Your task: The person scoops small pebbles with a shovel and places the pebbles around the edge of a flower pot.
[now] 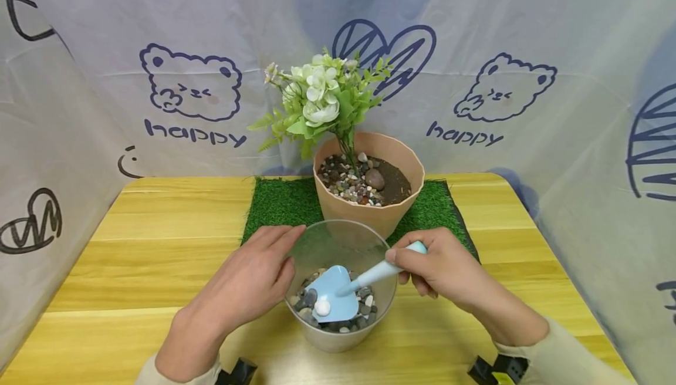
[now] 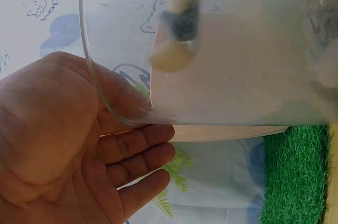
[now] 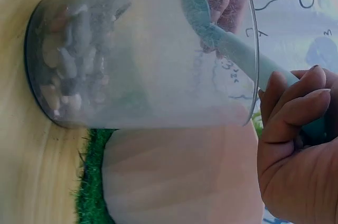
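Observation:
In the head view a clear plastic tub (image 1: 343,338) stands on the table with grey, white and tan pebbles (image 3: 74,60) at its bottom. My right hand (image 1: 435,262) grips the handle of a light blue toy shovel (image 1: 338,294), its fingers curled round it at the tub's right rim. The shovel's blade slants down inside the tub, well above the pebble layer in the right wrist view. A white stone (image 1: 322,307) and a grey one lie at the blade's lower edge. My left hand (image 1: 259,273) touches the tub's left rim with fairly straight fingers.
Behind the tub, a peach flowerpot (image 1: 364,212) with soil, pebbles and white artificial flowers (image 1: 317,94) stands on a green turf mat (image 1: 280,200). The wooden table (image 1: 158,256) extends to both sides. A printed cloth (image 1: 274,9) hangs at the back and sides.

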Tool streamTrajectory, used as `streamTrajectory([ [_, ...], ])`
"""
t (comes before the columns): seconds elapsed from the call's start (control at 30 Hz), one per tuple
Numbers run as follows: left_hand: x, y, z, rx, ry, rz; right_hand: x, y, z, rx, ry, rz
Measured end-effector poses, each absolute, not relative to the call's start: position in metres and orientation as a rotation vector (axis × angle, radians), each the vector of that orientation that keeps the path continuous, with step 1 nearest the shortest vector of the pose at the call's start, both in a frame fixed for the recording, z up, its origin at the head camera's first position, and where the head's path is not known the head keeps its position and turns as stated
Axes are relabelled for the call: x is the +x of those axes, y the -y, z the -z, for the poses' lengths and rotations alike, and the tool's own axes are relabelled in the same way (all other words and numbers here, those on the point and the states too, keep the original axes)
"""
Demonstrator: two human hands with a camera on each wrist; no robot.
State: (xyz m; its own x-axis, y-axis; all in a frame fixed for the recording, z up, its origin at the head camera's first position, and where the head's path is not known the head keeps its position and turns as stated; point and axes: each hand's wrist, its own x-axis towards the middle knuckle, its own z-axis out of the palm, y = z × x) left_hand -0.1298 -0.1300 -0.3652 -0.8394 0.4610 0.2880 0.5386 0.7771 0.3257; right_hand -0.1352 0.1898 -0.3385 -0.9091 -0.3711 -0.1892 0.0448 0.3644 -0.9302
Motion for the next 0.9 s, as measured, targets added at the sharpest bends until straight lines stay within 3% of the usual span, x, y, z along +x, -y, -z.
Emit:
streamTrajectory([
  [0.9, -0.129, 0.130, 0.365, -0.790, 2.778, 0.585, -0.133, -0.209, 0.351, -0.205, -2.172, 1.815],
])
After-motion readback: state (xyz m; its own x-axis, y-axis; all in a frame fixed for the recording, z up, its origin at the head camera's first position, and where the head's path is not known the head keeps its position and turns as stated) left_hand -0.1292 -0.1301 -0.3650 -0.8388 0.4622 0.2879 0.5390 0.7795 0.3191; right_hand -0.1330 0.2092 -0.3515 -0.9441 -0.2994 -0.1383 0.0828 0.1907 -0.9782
